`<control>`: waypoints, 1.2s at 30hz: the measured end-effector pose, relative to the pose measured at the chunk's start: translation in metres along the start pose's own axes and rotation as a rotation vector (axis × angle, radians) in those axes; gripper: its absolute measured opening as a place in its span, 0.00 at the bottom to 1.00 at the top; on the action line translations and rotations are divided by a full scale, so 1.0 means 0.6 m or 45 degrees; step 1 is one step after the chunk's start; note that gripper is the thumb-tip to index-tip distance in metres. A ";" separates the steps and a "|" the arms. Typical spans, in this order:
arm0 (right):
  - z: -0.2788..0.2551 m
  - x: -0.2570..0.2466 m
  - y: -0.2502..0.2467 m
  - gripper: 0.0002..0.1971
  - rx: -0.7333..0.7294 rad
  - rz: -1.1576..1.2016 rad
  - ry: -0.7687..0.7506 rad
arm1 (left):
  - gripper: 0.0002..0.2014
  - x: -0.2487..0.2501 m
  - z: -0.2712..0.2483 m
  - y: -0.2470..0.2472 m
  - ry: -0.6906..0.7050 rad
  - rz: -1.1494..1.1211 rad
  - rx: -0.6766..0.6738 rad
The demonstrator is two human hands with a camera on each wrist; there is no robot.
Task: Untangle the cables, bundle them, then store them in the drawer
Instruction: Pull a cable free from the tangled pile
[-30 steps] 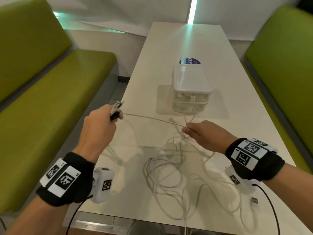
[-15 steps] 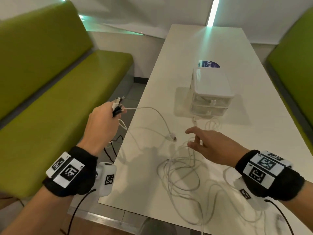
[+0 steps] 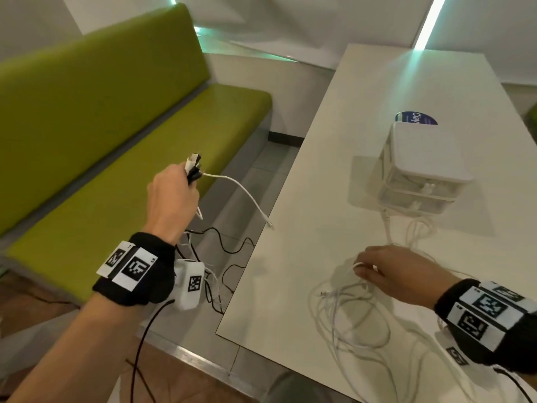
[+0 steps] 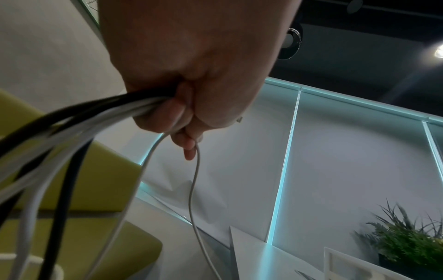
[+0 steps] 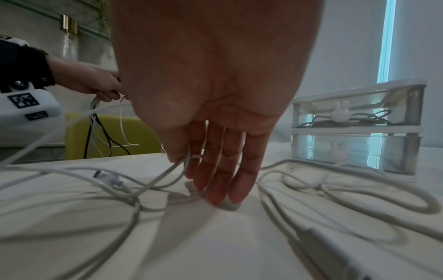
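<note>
Left hand (image 3: 171, 196) grips gathered cable ends (image 3: 193, 168); right hand (image 3: 398, 271) pinches a tangled white cable (image 3: 348, 309).

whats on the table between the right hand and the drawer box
Loose loops of white cable lie on the table between the right hand and the drawer box, reaching the box's foot; the head view shows it.

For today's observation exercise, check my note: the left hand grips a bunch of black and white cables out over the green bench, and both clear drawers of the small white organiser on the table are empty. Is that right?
Not quite. The left hand does grip the black and white cables over the green bench, but the top drawer of the small white organiser already holds coiled cable, as the right wrist view shows. Only the lower drawer looks empty.
</note>
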State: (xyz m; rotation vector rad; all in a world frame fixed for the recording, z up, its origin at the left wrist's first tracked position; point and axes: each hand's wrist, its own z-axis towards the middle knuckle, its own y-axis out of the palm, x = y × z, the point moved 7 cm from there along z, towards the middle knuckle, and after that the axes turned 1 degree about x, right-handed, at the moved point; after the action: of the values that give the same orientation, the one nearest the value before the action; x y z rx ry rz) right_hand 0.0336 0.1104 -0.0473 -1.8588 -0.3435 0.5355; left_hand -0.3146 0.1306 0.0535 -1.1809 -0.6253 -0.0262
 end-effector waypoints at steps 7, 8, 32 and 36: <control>0.012 0.020 -0.004 0.17 0.036 0.011 0.122 | 0.05 0.001 -0.013 0.054 0.113 -0.012 -0.135; 0.014 0.027 -0.006 0.17 0.052 0.016 0.142 | 0.05 0.008 -0.017 0.058 0.140 -0.012 -0.141; -0.014 0.072 -0.008 0.15 0.116 0.231 0.221 | 0.08 0.238 -0.247 0.256 0.861 0.246 -0.756; -0.019 0.077 -0.008 0.12 0.131 0.250 0.200 | 0.08 0.236 -0.247 0.260 0.858 0.321 -0.726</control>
State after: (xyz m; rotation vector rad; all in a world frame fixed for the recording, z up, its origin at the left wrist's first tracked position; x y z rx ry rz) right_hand 0.0793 0.1248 -0.0488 -1.8311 -0.0284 0.5257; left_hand -0.0787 0.1068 -0.0477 -1.6781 0.1481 -0.3939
